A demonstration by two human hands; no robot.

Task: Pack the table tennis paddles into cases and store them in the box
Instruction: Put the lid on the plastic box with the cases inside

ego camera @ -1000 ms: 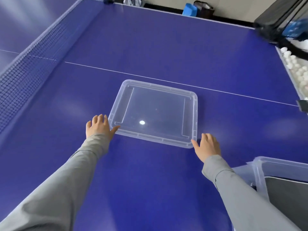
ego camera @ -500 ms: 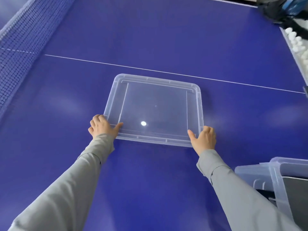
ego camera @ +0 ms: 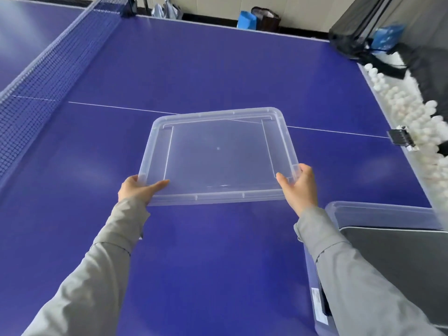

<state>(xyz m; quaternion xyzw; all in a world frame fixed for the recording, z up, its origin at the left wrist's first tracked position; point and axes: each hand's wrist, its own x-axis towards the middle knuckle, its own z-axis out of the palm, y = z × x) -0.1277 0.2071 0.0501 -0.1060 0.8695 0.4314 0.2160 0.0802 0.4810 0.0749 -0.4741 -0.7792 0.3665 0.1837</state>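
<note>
A clear plastic box lid (ego camera: pixel 218 156) is lifted off the blue table tennis table (ego camera: pixel 218 69), its near edge raised toward me. My left hand (ego camera: pixel 138 189) grips the lid's near left corner, thumb on top. My right hand (ego camera: pixel 299 186) grips the near right corner the same way. At the lower right stands the clear storage box (ego camera: pixel 378 212), with a dark grey case (ego camera: pixel 400 263) lying inside it. No bare paddle is in view.
The net (ego camera: pixel 48 69) runs along the left side. A trough of several white balls (ego camera: pixel 400 112) lines the table's right edge, with a black clip (ego camera: pixel 401 139) on it. Dark bags (ego camera: pixel 351 40) sit at the far right corner.
Both hands closed on the lid's near corners and lifted it off the table; it has shifted to the right and toward me.
</note>
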